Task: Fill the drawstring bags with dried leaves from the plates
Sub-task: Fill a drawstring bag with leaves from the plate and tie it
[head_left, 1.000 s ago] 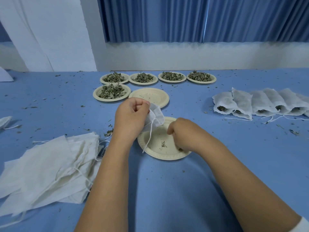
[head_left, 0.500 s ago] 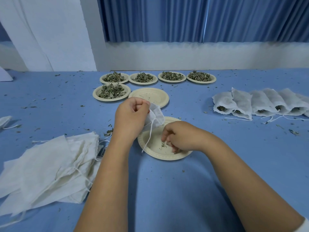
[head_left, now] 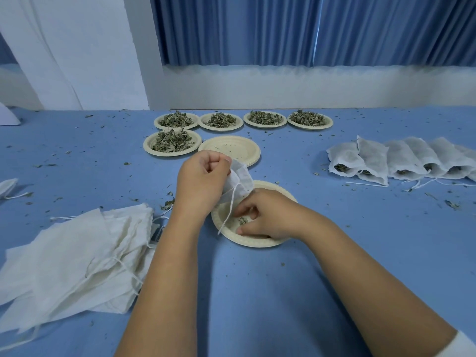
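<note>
My left hand (head_left: 199, 180) grips a small white drawstring bag (head_left: 240, 180) above the near paper plate (head_left: 257, 241), its string dangling onto the plate. My right hand (head_left: 265, 215) lies low over that plate, fingers curled around a few dried leaf bits (head_left: 242, 220) left there. A stack of empty plates (head_left: 231, 149) sits just beyond. Several plates heaped with dried leaves (head_left: 172, 142) stand further back in two rows.
A pile of flat empty bags (head_left: 77, 258) lies at the left. A row of filled bags (head_left: 401, 161) lies at the right. Another bag (head_left: 7, 185) shows at the far left edge. Leaf crumbs are scattered over the blue table (head_left: 360, 240).
My right hand has slid left across the near plate towards the leaf bits and the dangling string. My left hand and the bag have stayed put.
</note>
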`<action>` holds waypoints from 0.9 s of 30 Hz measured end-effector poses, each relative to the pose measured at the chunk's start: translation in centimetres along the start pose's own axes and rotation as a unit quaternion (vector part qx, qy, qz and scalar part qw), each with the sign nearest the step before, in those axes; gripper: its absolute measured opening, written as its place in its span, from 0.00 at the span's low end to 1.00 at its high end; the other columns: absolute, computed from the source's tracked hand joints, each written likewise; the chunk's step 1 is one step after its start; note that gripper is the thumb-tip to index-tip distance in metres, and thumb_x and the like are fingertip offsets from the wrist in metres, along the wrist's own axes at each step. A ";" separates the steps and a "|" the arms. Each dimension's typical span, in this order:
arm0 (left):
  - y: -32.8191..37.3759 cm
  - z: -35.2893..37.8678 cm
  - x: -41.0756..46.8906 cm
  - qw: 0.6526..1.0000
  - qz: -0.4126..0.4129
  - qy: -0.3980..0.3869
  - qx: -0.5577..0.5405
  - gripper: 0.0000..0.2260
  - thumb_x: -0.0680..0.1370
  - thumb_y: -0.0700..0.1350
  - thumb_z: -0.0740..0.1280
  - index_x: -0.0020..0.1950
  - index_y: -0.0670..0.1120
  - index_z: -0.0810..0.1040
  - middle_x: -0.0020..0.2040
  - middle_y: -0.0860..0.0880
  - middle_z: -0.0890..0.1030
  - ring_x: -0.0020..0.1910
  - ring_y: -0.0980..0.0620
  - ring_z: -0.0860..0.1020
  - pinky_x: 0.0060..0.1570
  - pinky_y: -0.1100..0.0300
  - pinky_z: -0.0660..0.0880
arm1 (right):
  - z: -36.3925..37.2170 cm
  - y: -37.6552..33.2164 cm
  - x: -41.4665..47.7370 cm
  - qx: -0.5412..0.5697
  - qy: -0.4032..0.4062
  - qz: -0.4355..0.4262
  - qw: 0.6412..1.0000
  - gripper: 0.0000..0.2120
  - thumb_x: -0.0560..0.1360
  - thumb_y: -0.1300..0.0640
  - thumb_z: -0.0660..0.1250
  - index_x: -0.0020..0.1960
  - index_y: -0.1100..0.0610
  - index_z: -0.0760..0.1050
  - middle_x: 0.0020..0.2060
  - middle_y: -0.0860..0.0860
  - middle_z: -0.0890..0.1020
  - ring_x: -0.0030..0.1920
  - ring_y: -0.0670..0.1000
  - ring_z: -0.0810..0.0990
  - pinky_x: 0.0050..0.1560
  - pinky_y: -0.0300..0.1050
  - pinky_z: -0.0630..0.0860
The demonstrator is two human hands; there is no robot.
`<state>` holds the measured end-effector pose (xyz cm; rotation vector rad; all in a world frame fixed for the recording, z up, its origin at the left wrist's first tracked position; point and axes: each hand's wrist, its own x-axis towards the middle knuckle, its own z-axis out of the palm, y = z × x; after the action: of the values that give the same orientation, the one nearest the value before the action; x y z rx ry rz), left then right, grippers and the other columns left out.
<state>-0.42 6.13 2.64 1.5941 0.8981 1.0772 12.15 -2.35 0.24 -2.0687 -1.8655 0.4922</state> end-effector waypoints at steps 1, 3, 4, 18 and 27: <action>0.0 0.0 0.0 1.000 0.000 0.000 -0.001 0.08 0.78 0.42 0.66 0.41 0.51 0.80 0.27 0.58 0.77 0.23 0.62 0.70 0.25 0.68 0.69 | 0.3 -0.2 0.2 0.001 0.009 -0.006 1.000 0.16 0.73 0.51 0.73 0.59 0.52 0.81 0.39 0.36 0.75 0.41 0.37 0.73 0.39 0.26 0.65; 0.0 0.1 -0.1 1.000 0.000 -0.001 -0.004 0.08 0.78 0.41 0.66 0.40 0.51 0.80 0.27 0.59 0.77 0.23 0.62 0.70 0.25 0.68 0.69 | 0.5 -0.4 0.3 0.002 0.016 -0.010 1.000 0.10 0.74 0.55 0.72 0.54 0.53 0.83 0.38 0.41 0.79 0.42 0.42 0.76 0.39 0.28 0.68; 0.0 0.1 -0.1 1.000 0.001 -0.001 -0.005 0.08 0.78 0.41 0.66 0.40 0.51 0.80 0.27 0.59 0.76 0.23 0.62 0.70 0.24 0.69 0.68 | 0.5 -0.5 0.2 0.000 0.017 -0.014 1.000 0.08 0.74 0.57 0.70 0.53 0.53 0.83 0.37 0.41 0.79 0.41 0.44 0.76 0.39 0.29 0.68; 0.0 -0.1 0.0 1.000 0.003 0.008 0.004 0.07 0.77 0.42 0.67 0.41 0.51 0.80 0.27 0.58 0.77 0.23 0.62 0.69 0.25 0.69 0.68 | -2.6 0.6 -0.9 0.216 0.172 0.075 0.958 0.12 0.70 0.66 0.68 0.39 0.48 0.79 0.34 0.47 0.83 0.32 0.43 0.77 0.41 0.38 0.76; 0.3 0.4 -0.4 0.999 0.022 -0.019 0.027 0.07 0.77 0.43 0.68 0.39 0.51 0.80 0.27 0.59 0.78 0.23 0.64 0.71 0.25 0.72 0.67 | -2.4 -1.3 -0.9 0.374 0.262 -0.014 0.889 0.09 0.70 0.68 0.75 0.39 0.55 0.80 0.33 0.48 0.84 0.33 0.44 0.82 0.41 0.35 0.77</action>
<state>-0.15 5.57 2.78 1.6802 0.8778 1.0572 11.94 -3.07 3.00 -1.4475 -1.1309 0.4789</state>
